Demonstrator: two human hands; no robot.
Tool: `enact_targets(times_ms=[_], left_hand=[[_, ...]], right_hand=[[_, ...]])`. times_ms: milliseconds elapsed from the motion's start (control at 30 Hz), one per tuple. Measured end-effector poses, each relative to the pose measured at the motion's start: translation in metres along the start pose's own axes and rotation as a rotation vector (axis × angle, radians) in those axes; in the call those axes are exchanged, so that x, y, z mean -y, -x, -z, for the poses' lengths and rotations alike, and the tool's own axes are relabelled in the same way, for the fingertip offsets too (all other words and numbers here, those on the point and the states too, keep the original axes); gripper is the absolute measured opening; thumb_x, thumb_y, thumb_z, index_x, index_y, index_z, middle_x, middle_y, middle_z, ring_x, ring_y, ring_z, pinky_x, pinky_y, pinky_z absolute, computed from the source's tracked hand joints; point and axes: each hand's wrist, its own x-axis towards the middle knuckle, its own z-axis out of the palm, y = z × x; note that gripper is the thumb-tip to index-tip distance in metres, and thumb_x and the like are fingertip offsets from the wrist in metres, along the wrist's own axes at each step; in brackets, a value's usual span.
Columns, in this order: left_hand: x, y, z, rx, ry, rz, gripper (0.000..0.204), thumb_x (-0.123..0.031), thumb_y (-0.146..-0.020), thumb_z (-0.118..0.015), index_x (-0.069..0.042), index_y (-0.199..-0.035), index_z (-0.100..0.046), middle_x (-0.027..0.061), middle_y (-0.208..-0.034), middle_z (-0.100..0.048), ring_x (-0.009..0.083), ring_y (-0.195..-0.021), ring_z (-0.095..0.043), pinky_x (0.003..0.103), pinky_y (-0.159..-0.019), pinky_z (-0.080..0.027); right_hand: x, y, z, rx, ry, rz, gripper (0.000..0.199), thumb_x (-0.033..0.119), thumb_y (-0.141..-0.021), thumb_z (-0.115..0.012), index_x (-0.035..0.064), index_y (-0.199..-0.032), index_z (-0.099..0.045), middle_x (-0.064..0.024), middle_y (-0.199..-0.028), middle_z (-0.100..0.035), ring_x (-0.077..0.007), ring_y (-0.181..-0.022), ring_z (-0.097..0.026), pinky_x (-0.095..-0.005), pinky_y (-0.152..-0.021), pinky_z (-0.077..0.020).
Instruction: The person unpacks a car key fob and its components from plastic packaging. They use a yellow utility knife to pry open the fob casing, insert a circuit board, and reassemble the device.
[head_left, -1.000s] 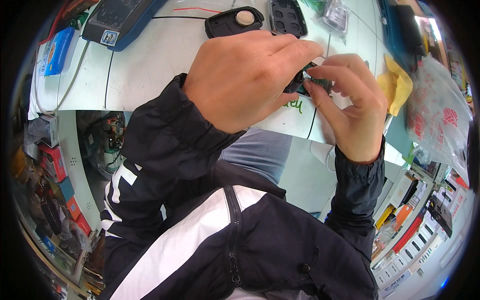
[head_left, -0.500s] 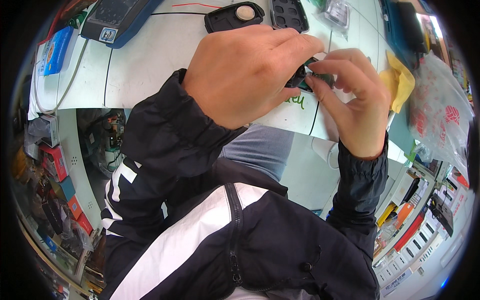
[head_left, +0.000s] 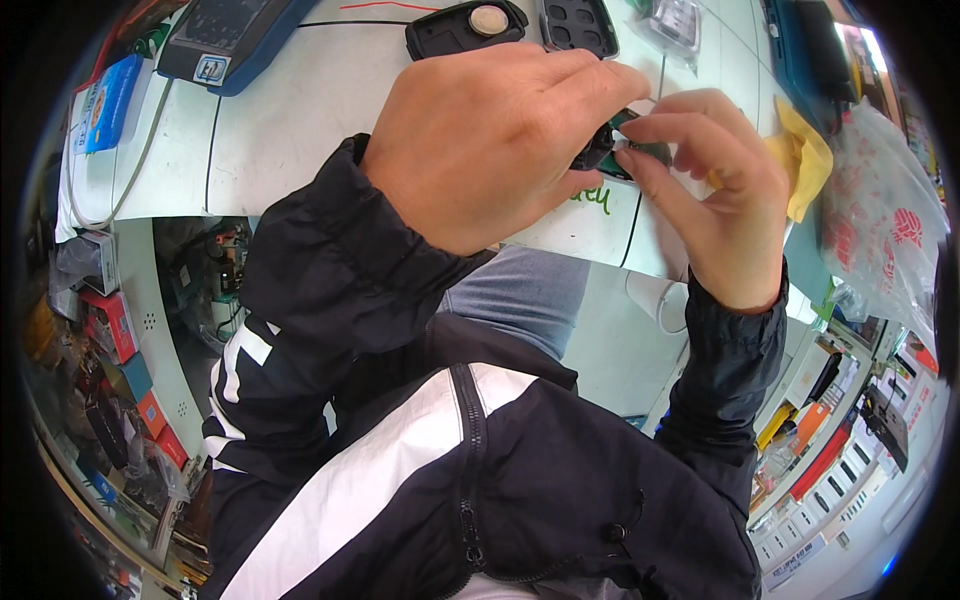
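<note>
Through the head feed I have my left hand [head_left: 490, 140] palm down, its fingers curled over and closed on a small black piece [head_left: 597, 148], which shows just beside the thumb. My right hand [head_left: 725, 170] faces it, thumb and index tips nearly meeting next to that piece; I cannot tell whether they pinch anything. A green circuit board [head_left: 655, 152], glossy and partly covered, shows between the right thumb and index finger.

Beyond my left knuckles lies a smooth black shell [head_left: 440, 38] carrying a round, metallic disc [head_left: 489, 21]; right of it is a dark casing [head_left: 578, 25] with rounded recesses. Farther out from the right hand sits a crinkly clear packet [head_left: 672, 25]. To that hand's right I see a creased yellow sheet [head_left: 805, 160], then a filmy plastic bag [head_left: 880, 210] with red print.

Green handwriting [head_left: 590, 198] runs below the left thumb. Well left of that hand, a blue-edged handheld device [head_left: 235, 35] bears a square label, near a printed blue box [head_left: 112, 103].

Both hands work above a white, dark-seamed table [head_left: 290, 120]. Packed shelves [head_left: 800, 470] stand below and right of the right hand.
</note>
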Motion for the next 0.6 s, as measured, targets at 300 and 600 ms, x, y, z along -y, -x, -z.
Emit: enact_targets(times_ms=[300, 600], left_hand=[[0.0002, 0.0006, -0.0013, -0.009, -0.008, 0.000, 0.053, -0.014, -0.063, -0.076, -0.008, -0.112, -0.058, 0.0078, -0.104, -0.063, 0.0267, -0.091, -0.061, 0.032, -0.073, -0.050], [0.0022, 0.0016, -0.0042, -0.037, -0.018, -0.018, 0.053, -0.014, -0.063, -0.076, -0.009, -0.112, -0.058, 0.0065, -0.103, -0.063, 0.0258, -0.088, -0.061, 0.031, -0.071, -0.050]], right_hand=[[-0.0089, 0.0000, 0.0016, 0.010, -0.165, -0.071, 0.014, 0.004, -0.070, -0.070, 0.0039, -0.083, -0.065, -0.0023, -0.083, -0.059, -0.0109, -0.059, -0.048, -0.0221, -0.057, -0.0408], [-0.0084, -0.0006, 0.0000, -0.003, -0.158, -0.059, 0.012, 0.005, -0.072, -0.070, 0.0030, -0.082, -0.065, -0.0026, -0.082, -0.060, -0.0106, -0.060, -0.049, -0.0221, -0.057, -0.0414]])
